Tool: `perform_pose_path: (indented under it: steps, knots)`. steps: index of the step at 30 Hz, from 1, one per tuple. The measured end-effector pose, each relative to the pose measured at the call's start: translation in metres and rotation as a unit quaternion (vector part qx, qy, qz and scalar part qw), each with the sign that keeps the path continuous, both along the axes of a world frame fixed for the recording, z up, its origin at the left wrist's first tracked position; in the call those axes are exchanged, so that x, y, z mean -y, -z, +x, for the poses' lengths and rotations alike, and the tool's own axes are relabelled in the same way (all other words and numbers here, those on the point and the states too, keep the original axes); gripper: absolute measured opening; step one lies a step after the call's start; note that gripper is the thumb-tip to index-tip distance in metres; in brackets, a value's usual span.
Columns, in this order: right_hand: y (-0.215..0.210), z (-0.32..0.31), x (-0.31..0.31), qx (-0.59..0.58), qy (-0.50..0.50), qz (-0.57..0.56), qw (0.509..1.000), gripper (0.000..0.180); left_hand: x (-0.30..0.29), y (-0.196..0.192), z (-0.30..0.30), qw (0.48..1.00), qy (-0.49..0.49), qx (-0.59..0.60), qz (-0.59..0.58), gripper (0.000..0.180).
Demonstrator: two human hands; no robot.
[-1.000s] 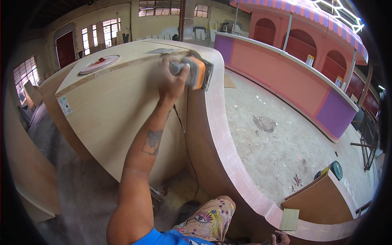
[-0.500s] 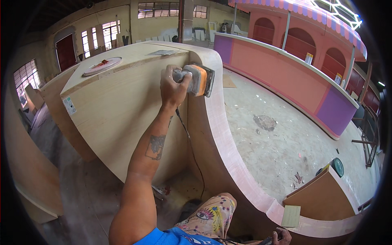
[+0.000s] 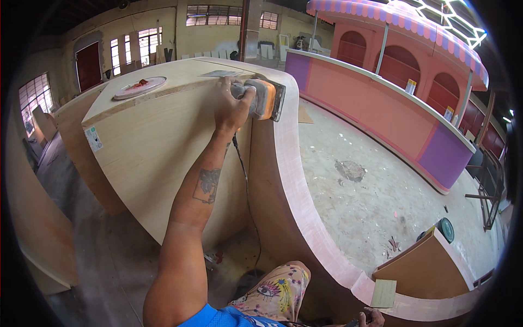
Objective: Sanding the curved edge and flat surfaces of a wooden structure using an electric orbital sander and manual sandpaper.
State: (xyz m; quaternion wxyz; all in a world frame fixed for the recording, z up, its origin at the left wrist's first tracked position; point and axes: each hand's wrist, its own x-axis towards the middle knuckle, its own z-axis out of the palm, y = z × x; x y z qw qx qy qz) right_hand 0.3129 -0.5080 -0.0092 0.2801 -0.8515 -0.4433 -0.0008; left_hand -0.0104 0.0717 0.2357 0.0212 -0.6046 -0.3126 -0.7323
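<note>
My left hand (image 3: 231,106) is wrapped round a dusty orange and grey electric sander (image 3: 263,100). The sander's dark pad is at the pale, pinkish top strip (image 3: 289,147) of a curved plywood counter, near its far bend. From the tool a black cord (image 3: 243,163) hangs down along the counter's inner side. At the lower edge, my right hand (image 3: 372,317) is closed with fingers curled beside a dark object, partly cut off by the frame. Just beyond it, a square of greenish sandpaper or card (image 3: 384,293) lies on the strip.
A plate with red smears (image 3: 140,88) and a flat grey sheet (image 3: 222,73) rest on the plywood top. Across the floor stands a pink and purple counter (image 3: 376,103) under a striped awning. A brown panel (image 3: 422,267) and a green round container (image 3: 445,230) are at right.
The view has shifted slightly. My left hand and the sander stay at nearly the same part of the strip, with the sander a little farther along it. The right hand remains low.
</note>
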Motion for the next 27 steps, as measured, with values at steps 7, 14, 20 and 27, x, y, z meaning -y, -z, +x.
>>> perform_pose_path:
  steps: [7, 14, 20, 27]
  knots:
    - [-0.001, 0.0, 0.0, -0.016, -0.009, 0.009, 1.0, 0.024, 0.006, -0.014, 0.0, 0.997, 0.063, 0.0, -0.053, 0.034]
    - [-0.006, -0.005, -0.001, -0.029, 0.002, 0.013, 0.999, 0.022, 0.022, 0.008, 0.001, 0.998, 0.04, 0.0, -0.053, 0.037]
    - [-0.01, -0.009, 0.0, -0.035, -0.001, 0.049, 0.998, 0.02, 0.006, -0.019, 0.0, 1.0, 0.013, -0.014, -0.024, 0.032]
    - [-0.006, -0.005, 0.004, -0.049, 0.009, 0.036, 0.998, 0.021, 0.019, 0.055, 0.005, 0.995, 0.073, 0.024, -0.068, 0.032]
